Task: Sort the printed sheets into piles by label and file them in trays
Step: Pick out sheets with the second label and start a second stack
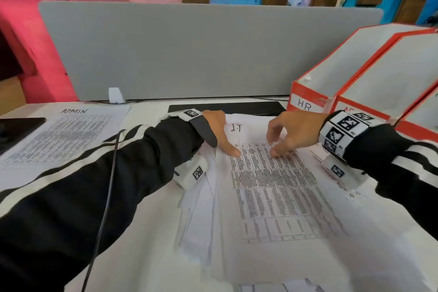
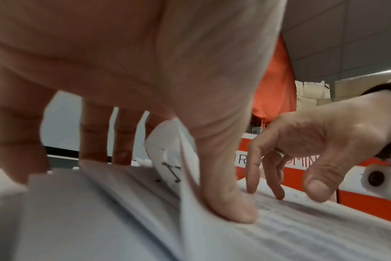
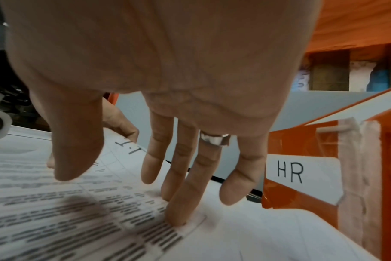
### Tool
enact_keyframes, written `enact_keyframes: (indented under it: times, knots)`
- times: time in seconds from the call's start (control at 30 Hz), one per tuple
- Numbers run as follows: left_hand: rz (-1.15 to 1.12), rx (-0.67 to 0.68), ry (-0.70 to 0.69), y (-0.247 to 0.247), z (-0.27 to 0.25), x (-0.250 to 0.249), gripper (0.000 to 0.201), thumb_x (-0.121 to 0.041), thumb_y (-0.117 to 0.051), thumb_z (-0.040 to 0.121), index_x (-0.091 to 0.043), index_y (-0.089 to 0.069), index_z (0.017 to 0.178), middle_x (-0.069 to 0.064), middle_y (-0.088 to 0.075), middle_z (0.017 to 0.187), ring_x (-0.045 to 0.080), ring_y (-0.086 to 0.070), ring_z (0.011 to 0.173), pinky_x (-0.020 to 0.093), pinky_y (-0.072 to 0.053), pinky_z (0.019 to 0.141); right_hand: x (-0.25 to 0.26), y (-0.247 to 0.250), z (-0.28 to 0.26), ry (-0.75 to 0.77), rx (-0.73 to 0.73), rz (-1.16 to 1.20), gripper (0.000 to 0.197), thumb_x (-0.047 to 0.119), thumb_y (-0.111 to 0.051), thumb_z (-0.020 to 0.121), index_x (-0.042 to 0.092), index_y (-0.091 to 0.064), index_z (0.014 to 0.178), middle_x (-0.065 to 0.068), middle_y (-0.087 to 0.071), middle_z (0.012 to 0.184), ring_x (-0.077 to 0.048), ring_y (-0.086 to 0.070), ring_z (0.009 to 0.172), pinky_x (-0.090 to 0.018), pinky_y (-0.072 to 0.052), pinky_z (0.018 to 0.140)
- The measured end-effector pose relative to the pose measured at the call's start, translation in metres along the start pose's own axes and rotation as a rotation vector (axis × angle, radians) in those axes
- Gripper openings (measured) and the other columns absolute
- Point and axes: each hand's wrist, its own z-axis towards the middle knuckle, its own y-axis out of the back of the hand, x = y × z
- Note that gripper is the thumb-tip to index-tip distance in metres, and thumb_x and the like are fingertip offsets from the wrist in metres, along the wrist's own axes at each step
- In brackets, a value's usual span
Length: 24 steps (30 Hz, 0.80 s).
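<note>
- The head view alone shows the whole layout: a loose pile of printed sheets (image 1: pixel 272 197) spread over the middle of the white desk (image 1: pixel 151 220), a separate sheet headed ADMIN (image 1: pixel 61 135) lying flat well off to the left, and a row of red-edged trays (image 1: pixel 369 73) standing at the right rear in front of a grey partition (image 1: pixel 189 50).
- The top sheet (image 1: pixel 267 173) of the pile carries a handwritten "I.T" near its far edge; the nearest tray's label reads HR (image 1: pixel 304 105).
- The left wrist view adds what the head view hides: the left edge of the I.T sheet (image 2: pixel 167 159) curls upward against the left hand (image 2: pixel 145 70), thumb (image 2: pixel 230 203) pressed on top of it, fingers (image 2: pixel 94 134) reaching down behind the lifted edge. How far they get under the paper I cannot tell.
- The left hand thus pinches the sheet's edge.
- The same view shows the right hand (image 2: pixel 319 144) from the side, arched above the paper.
- The right wrist view shows the right hand (image 3: pixel 167 88) with fingers nearly straight and spread, a ring (image 3: pixel 214 139) on one finger; the fingertips (image 3: pixel 176 217) press on the printed text, the thumb (image 3: pixel 76 150) hanging free above the page. It grips nothing.
- That view also shows the HR tray (image 3: pixel 324 167) just beside the little finger, tape along its corner.
- Both forearms, in black sleeves (image 1: pixel 71 185) with white stripes, reach inward over the pile, wrists raised, hands near each other at the sheet's far end.
</note>
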Motion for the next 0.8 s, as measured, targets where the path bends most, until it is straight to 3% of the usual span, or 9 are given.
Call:
enact_keyframes:
  times: [0.13,0.23,0.3,0.37,0.47,0.53,0.63,0.73,0.8]
  knots:
    - [0.049,-0.305,0.035,0.009,0.000,-0.005,0.042,-0.048,-0.082,0.075,-0.009,-0.065,0.073,0.001,-0.058,0.067,0.024,-0.058,0.070,0.027,-0.043,0.054,0.005,0.001,0.014,0.017,-0.151,-0.044,0.052,0.054,-0.083,0.078,0.028,-0.064,0.119,0.007,-0.064,0.127,-0.018,-0.062,0.112,-0.040,-0.052,0.102]
    - [-0.208,-0.365,-0.017,0.016,-0.001,-0.010,0.028,-0.035,-0.085,0.076,-0.010,-0.077,0.083,0.008,-0.074,0.079,0.029,-0.071,0.077,0.035,-0.058,0.069,0.005,0.001,0.022,0.104,-0.428,0.089,0.072,0.042,-0.089,0.075,0.023,-0.052,0.135,0.001,-0.060,0.130,-0.021,-0.060,0.113,-0.036,-0.049,0.097]
    - [-0.331,-0.343,-0.041,0.016,-0.005,-0.014,0.039,-0.039,-0.088,0.070,-0.006,-0.079,0.089,0.013,-0.076,0.083,0.024,-0.071,0.074,0.042,-0.060,0.079,0.002,0.004,0.025,0.138,-0.441,0.183,0.058,0.036,-0.091,0.073,0.027,-0.059,0.119,0.009,-0.068,0.107,-0.013,-0.064,0.093,-0.033,-0.051,0.084]
    - [-0.386,-0.330,-0.051,0.014,-0.005,-0.014,0.047,-0.042,-0.089,0.068,0.000,-0.076,0.085,0.014,-0.076,0.080,0.021,-0.067,0.068,0.044,-0.060,0.078,-0.004,0.007,0.024,0.147,-0.418,0.187,0.028,0.032,-0.091,0.074,0.032,-0.065,0.083,0.016,-0.065,0.070,-0.001,-0.058,0.064,-0.028,-0.046,0.066]
    - [-0.429,-0.296,-0.093,0.004,-0.008,-0.016,0.042,-0.041,-0.090,0.070,-0.004,-0.071,0.064,0.004,-0.072,0.061,0.011,-0.057,0.055,0.033,-0.052,0.061,-0.013,0.008,0.020,0.164,-0.380,0.203,0.021,0.028,-0.088,0.079,0.025,-0.072,0.067,0.006,-0.062,0.059,-0.007,-0.050,0.054,-0.028,-0.038,0.057]
    - [-0.476,-0.292,-0.105,-0.003,-0.009,-0.019,0.043,-0.046,-0.093,0.063,-0.015,-0.065,0.055,-0.002,-0.066,0.054,0.007,-0.051,0.048,0.023,-0.042,0.052,-0.015,0.006,0.016,0.169,-0.340,0.187,0.008,0.021,-0.084,0.082,0.024,-0.079,0.077,0.006,-0.070,0.067,-0.008,-0.058,0.061,-0.027,-0.043,0.061]
    - [-0.533,-0.221,-0.142,-0.007,-0.008,-0.019,0.036,-0.040,-0.096,0.060,-0.020,-0.068,0.069,-0.001,-0.071,0.069,0.017,-0.063,0.062,0.027,-0.054,0.070,-0.016,0.002,0.019,0.164,-0.411,0.184,0.023,0.009,-0.077,0.086,0.027,-0.074,0.098,0.006,-0.075,0.084,-0.009,-0.068,0.076,-0.030,-0.051,0.070]
    - [-0.537,-0.145,-0.135,-0.009,-0.012,-0.013,0.052,-0.024,-0.095,0.061,-0.011,-0.073,0.107,0.010,-0.078,0.098,0.032,-0.074,0.094,0.047,-0.058,0.090,-0.022,0.002,0.017,0.116,-0.563,0.313,0.029,0.002,-0.072,0.088,0.029,-0.063,0.086,0.003,-0.074,0.083,-0.014,-0.070,0.076,-0.032,-0.057,0.075]
    - [-0.499,-0.191,-0.112,-0.008,-0.015,-0.008,0.041,-0.023,-0.094,0.067,-0.010,-0.076,0.102,0.008,-0.078,0.094,0.031,-0.073,0.093,0.047,-0.059,0.087,-0.032,0.006,0.011,0.133,-0.684,0.339,0.030,0.000,-0.077,0.083,0.028,-0.068,0.076,0.001,-0.079,0.095,-0.014,-0.073,0.092,-0.035,-0.057,0.093]
